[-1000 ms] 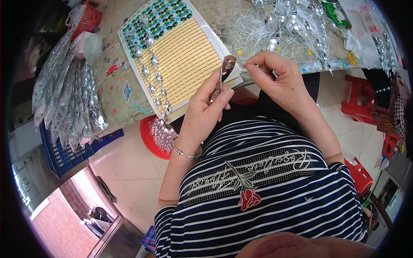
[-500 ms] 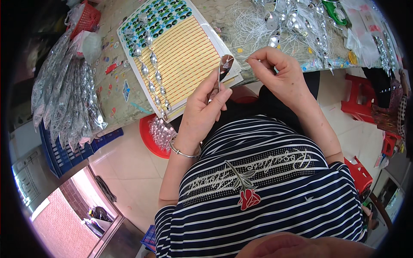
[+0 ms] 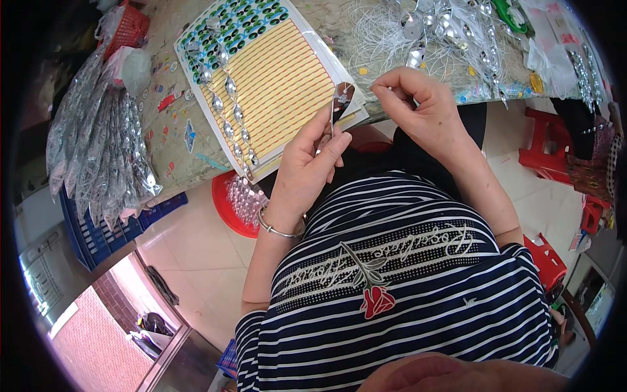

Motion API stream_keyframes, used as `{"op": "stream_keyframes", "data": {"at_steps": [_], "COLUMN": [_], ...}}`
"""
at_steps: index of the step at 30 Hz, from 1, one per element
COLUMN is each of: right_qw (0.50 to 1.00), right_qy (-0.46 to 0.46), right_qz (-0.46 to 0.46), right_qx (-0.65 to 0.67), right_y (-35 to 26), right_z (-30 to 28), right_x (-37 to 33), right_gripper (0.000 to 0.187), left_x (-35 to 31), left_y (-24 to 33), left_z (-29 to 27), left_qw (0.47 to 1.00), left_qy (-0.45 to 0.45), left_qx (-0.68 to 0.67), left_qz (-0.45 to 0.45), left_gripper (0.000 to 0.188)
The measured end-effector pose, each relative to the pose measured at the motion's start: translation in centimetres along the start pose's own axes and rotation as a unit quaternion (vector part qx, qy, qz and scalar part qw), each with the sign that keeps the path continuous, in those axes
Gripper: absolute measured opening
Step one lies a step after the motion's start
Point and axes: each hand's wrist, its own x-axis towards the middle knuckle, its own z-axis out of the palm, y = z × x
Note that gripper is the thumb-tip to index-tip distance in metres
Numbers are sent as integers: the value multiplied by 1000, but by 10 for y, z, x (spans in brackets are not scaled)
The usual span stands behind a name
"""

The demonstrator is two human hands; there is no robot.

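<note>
My left hand (image 3: pixel 302 157) is closed round a shiny silver twisted strip, its flat rounded end (image 3: pixel 343 95) standing up past my thumb and fingers. A small white knot or thread shows on that end. To its right, my right hand (image 3: pixel 423 110) is raised with thumb and forefinger pinched together; whatever lies between the tips is too fine to make out. Left of my hands lies a stack of sticker sheets (image 3: pixel 281 78), yellow with red lines below and green-blue ovals above. Two silver twisted strands (image 3: pixel 230 86) rest across it.
Loose white string (image 3: pixel 377 42) and silver spirals (image 3: pixel 449 27) lie at the back right. Bagged silver strands (image 3: pixel 104 150) hang over the table's left edge by a red basket (image 3: pixel 130 32). Below are a red basin (image 3: pixel 222 206), a blue crate (image 3: pixel 81 235) and a red stool (image 3: pixel 545 147).
My right hand has shifted very slightly left and up. The left hand keeps its hold on the silver strip, almost still.
</note>
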Motion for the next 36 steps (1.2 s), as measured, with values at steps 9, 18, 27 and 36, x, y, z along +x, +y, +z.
{"op": "stream_keyframes", "data": {"at_steps": [9,18,27,36], "right_qw": [998,997,998,995], "right_qy": [-62,-62,-51,-50], "right_qz": [-13,38,-9,-52], "right_qx": [11,25,-32,-69], "right_y": [-2,-8,-10,-4], "right_z": [8,5,6,6], "right_x": [-11,-6,-6,-6], "right_gripper": [7,9,7,8], "left_x": [0,0,0,1], "left_y": [-1,-5,-7,-5], "left_z": [0,1,-2,0], "left_qw": [1000,998,991,985], "left_qy": [10,-11,-53,-76], "left_qx": [8,54,109,130], "left_qz": [5,14,59,85], "left_gripper": [51,57,59,54]}}
